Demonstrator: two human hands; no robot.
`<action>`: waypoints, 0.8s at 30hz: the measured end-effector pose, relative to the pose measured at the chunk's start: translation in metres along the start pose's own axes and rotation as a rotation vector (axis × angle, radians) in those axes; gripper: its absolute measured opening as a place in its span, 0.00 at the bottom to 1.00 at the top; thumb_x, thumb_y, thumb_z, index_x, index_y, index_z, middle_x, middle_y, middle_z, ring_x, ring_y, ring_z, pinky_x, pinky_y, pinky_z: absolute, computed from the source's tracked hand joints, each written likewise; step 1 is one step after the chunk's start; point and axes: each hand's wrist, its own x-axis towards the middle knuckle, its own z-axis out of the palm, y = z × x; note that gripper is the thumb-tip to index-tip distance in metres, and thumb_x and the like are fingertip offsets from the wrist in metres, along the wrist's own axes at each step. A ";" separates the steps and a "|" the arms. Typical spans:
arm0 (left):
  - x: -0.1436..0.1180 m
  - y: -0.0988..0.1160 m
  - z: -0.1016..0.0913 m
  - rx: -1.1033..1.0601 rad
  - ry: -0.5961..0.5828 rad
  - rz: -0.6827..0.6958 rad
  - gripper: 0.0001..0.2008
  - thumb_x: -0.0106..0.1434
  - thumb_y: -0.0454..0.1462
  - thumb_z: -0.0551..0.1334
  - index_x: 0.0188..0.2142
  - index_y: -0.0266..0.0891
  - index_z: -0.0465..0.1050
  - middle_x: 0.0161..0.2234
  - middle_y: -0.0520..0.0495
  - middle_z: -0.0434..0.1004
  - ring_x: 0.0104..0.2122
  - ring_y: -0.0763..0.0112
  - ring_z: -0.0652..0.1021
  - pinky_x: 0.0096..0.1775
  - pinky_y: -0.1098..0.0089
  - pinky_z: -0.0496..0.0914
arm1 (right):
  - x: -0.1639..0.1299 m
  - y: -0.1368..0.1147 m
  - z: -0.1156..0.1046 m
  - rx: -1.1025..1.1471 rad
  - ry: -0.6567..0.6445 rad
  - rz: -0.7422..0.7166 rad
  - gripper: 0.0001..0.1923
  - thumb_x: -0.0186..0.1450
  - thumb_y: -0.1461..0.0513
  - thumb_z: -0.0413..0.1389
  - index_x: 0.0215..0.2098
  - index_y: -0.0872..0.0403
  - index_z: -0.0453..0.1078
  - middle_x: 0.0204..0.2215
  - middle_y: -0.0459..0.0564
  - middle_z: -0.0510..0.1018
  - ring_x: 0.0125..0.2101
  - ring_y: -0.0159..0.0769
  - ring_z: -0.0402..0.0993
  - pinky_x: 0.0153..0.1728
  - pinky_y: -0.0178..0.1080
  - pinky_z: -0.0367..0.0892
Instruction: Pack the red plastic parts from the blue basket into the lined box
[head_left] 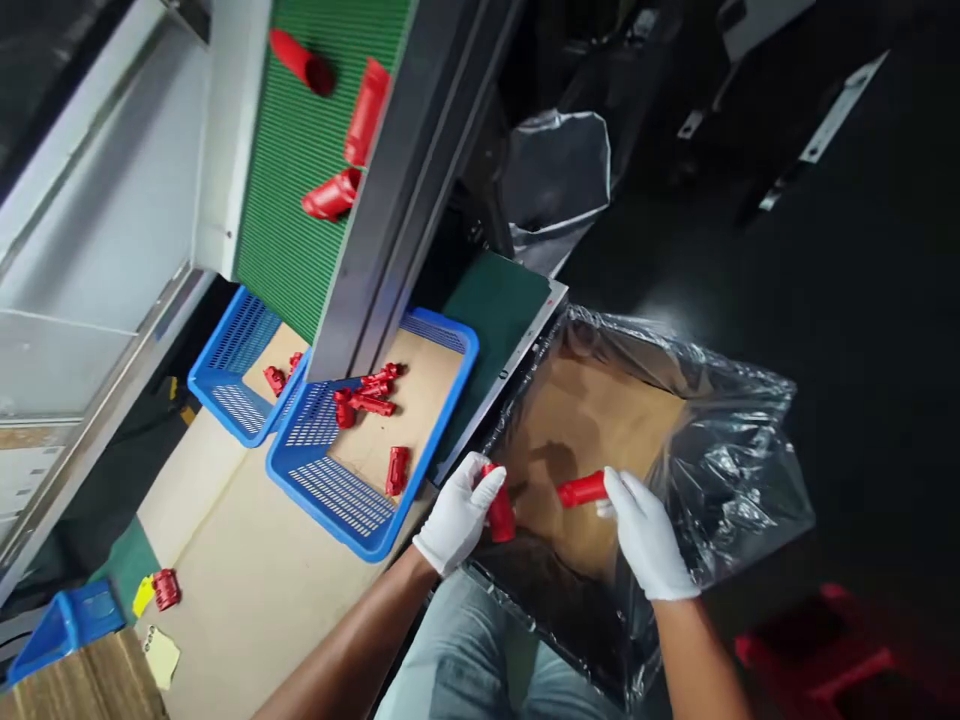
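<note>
"Over the lined box (607, 410), what are those two gloved hands holding?"

"The left hand (459, 512) is pinching a red tube (501, 510) between thumb and fingers, by the left side of the box. The right hand (646, 535) is gripping a second red tube (582, 490) by one end, with its free end pointing toward the left hand. Neither hand is standing wide."

"Are the tubes touching each other?"

"No, a gap is separating them. They seem to be hanging above the brown floor, though I can't tell how high."

"So what is worrying you?"

"The gloves, mainly. Fabric is meeting a smooth, rounded surface, and the right hand is holding only an end, so that tube could be tipping or slipping out. The loose plastic liner (731, 480) is also bunching beside the right wrist; a snag there could be dragging its edge inward."

"And off to the left?"

"Smaller red pieces (397, 470) are lying in the nearer blue basket (322, 517). Three more tubes (367, 112) are resting on the green belt (292, 250), two right by the metal rail (401, 150). They could be jamming there if the belt is running, which I can't tell."
</note>
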 end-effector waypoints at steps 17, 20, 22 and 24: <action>0.171 -0.114 0.103 1.310 -0.638 -0.204 0.17 0.65 0.41 0.62 0.51 0.36 0.70 0.51 0.40 0.73 0.47 0.60 0.76 0.47 0.57 0.73 | 0.099 0.111 0.157 -0.279 -0.557 0.140 0.14 0.69 0.55 0.55 0.47 0.55 0.71 0.46 0.51 0.75 0.44 0.39 0.74 0.46 0.45 0.71; 0.177 -0.126 0.104 1.387 -0.664 -0.234 0.17 0.65 0.41 0.62 0.52 0.36 0.69 0.51 0.41 0.72 0.47 0.60 0.76 0.47 0.55 0.73 | 0.098 0.115 0.164 -0.262 -0.548 0.148 0.14 0.69 0.55 0.55 0.48 0.54 0.71 0.47 0.51 0.75 0.46 0.40 0.74 0.48 0.46 0.70; 0.180 -0.128 0.105 1.424 -0.673 -0.242 0.18 0.65 0.41 0.62 0.52 0.35 0.69 0.51 0.40 0.73 0.47 0.60 0.76 0.47 0.55 0.73 | 0.096 0.115 0.168 -0.246 -0.541 0.157 0.13 0.70 0.55 0.54 0.48 0.55 0.71 0.47 0.52 0.75 0.47 0.40 0.74 0.48 0.47 0.70; 0.183 -0.128 0.106 1.450 -0.679 -0.247 0.18 0.65 0.41 0.62 0.51 0.35 0.69 0.51 0.40 0.73 0.47 0.60 0.76 0.47 0.55 0.73 | 0.094 0.114 0.174 -0.228 -0.539 0.172 0.13 0.69 0.56 0.55 0.48 0.54 0.71 0.47 0.51 0.75 0.46 0.39 0.74 0.47 0.46 0.70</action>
